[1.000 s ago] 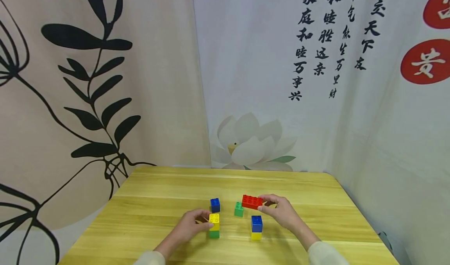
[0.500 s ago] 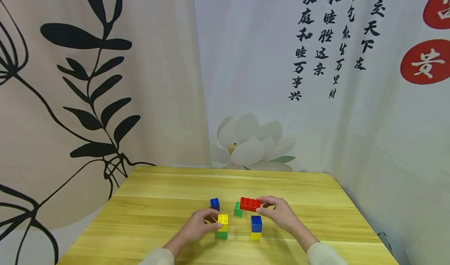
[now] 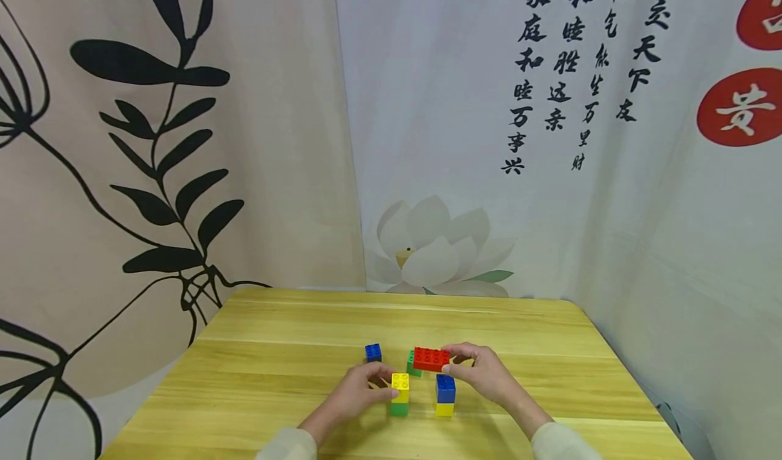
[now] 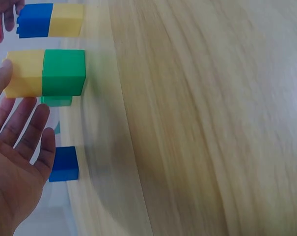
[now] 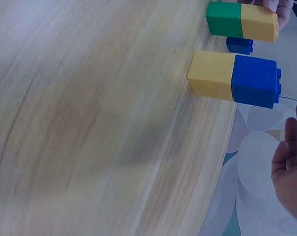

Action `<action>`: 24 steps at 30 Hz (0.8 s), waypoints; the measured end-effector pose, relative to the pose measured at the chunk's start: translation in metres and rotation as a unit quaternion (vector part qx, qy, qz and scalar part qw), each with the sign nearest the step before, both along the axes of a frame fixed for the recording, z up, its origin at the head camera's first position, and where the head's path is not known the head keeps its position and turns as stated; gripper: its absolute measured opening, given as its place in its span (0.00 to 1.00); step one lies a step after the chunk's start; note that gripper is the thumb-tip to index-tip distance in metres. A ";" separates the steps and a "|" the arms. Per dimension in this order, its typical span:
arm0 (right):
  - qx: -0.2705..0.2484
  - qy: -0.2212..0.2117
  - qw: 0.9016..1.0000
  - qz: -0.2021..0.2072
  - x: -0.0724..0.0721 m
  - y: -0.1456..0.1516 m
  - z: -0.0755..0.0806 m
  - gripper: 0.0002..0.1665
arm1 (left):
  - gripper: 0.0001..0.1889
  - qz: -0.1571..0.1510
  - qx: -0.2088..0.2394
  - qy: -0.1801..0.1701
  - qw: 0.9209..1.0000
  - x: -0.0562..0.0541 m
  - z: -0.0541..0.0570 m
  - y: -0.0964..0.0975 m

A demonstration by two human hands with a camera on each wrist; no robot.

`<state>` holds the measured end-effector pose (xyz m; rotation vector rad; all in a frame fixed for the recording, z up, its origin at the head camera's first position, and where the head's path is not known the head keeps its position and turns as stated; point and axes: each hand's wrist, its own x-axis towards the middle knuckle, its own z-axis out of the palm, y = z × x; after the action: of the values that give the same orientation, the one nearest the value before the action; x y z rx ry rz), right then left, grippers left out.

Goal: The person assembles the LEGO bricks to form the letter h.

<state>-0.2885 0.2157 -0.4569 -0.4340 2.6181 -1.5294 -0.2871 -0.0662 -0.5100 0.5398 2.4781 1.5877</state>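
My left hand (image 3: 360,391) pinches the yellow brick (image 3: 400,387) between thumb and fingers; that brick sits on a green brick (image 3: 399,410), making a two-brick stack. In my right hand (image 3: 485,373), thumb and fingers pinch the right end of a long red brick (image 3: 431,359), held above the table. Just below the red brick stands another stack, a blue brick (image 3: 446,389) on a yellow brick (image 3: 444,410). Behind the red brick, a small green brick (image 3: 413,363) is partly hidden. In the right wrist view only an edge of the red brick shows.
A single blue brick (image 3: 373,353) stands behind my left hand, its lower part covered by the fingers. The wooden table (image 3: 293,324) ends at a curtain (image 3: 427,141) printed with a lotus and characters.
The left hand has shifted right with the yellow-and-green stack, nearing the blue-and-yellow one. The right hand has brought the red brick slightly left and nearer, covering more of the small green brick.
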 end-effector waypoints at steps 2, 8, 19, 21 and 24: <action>0.003 0.002 1.000 0.006 0.000 0.000 -0.001 0.24 | 0.16 0.000 0.001 -0.004 1.000 0.000 0.001 0.003; 0.003 -0.004 1.000 0.012 0.000 -0.001 -0.002 0.24 | 0.16 0.002 0.005 -0.018 1.000 0.000 0.002 0.012; -0.006 -0.015 0.999 0.030 0.000 -0.003 -0.005 0.24 | 0.17 -0.004 0.009 -0.010 1.000 -0.004 -0.001 0.024; -0.005 -0.017 0.999 0.031 0.000 -0.003 -0.005 0.24 | 0.17 -0.001 0.006 -0.014 1.000 -0.004 -0.001 0.026; 0.000 -0.019 0.999 0.030 0.001 -0.002 -0.006 0.24 | 0.17 0.004 0.003 -0.021 1.000 -0.004 0.000 0.029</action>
<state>-0.2879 0.2134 -0.4631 -0.4741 2.5528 -1.5043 -0.2914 -0.0377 -0.5103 0.4933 2.4475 1.5936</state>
